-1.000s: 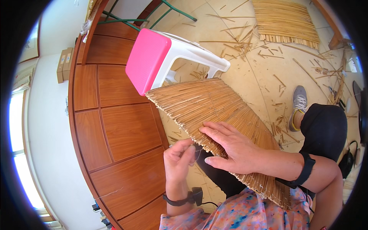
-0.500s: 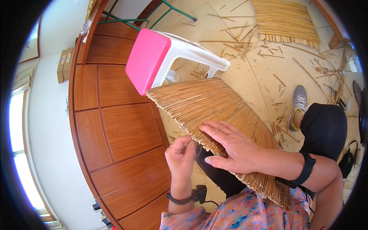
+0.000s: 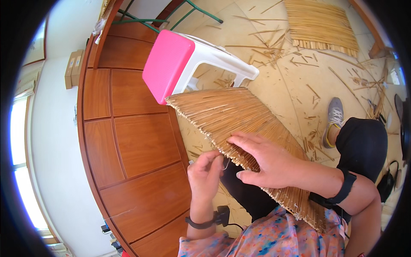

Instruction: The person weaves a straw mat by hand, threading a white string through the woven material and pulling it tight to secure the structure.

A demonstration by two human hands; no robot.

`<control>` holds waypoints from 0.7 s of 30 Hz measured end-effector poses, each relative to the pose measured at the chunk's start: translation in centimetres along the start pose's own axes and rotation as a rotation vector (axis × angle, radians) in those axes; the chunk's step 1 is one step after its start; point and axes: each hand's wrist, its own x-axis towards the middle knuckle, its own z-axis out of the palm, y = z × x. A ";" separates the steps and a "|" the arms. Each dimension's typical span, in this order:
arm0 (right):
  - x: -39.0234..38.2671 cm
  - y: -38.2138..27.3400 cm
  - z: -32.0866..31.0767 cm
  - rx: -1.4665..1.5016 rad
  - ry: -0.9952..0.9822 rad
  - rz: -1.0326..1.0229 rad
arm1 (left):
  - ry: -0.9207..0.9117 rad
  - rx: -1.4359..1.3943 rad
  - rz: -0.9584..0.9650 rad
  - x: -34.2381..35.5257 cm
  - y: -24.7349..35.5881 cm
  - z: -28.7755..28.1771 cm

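Note:
A stiff mat of thin tan reed stalks (image 3: 239, 112) slants across my lap, its far corner by the pink-topped stool. At its left edge, where the pale cut stalk ends line up, my left hand (image 3: 204, 174) is closed in a pinch. A thin, greyish looped thread (image 3: 226, 164) shows beside those fingertips; its ends are hard to make out. My right hand (image 3: 272, 165) lies on the mat, palm down with fingers stretched and thumb apart over the same edge. Under the mat, my legs are partly hidden.
The pink and white plastic stool (image 3: 169, 64) lies tipped on its side. Another reed mat (image 3: 323, 25) lies on the tiled floor among scattered stalk pieces (image 3: 267, 51). Brown wooden panels (image 3: 143, 139) stand at left, green metal legs (image 3: 184, 17) at the top.
My left hand has shifted slightly right and up against the mat's edge, and the thread loop beside its fingertips looks smaller. My right hand stays on the mat, its fingers a little more bent.

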 end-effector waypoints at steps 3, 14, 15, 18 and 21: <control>0.0 0.0 -0.2 -0.029 0.004 0.006 | -0.063 0.118 -0.061 -0.6 0.4 -1.3; -0.1 0.3 0.6 -0.072 0.055 -0.016 | -0.031 -0.098 -0.117 -0.8 1.0 -0.8; -0.1 0.3 0.6 -0.075 0.056 -0.019 | -0.021 -0.114 -0.105 -0.8 1.1 -0.8; -0.1 0.2 0.5 -0.076 0.050 -0.018 | -0.008 -0.096 -0.077 -0.6 1.0 -0.5; -0.1 0.3 0.7 -0.102 0.047 -0.030 | 0.015 -0.091 -0.071 -0.1 1.2 0.0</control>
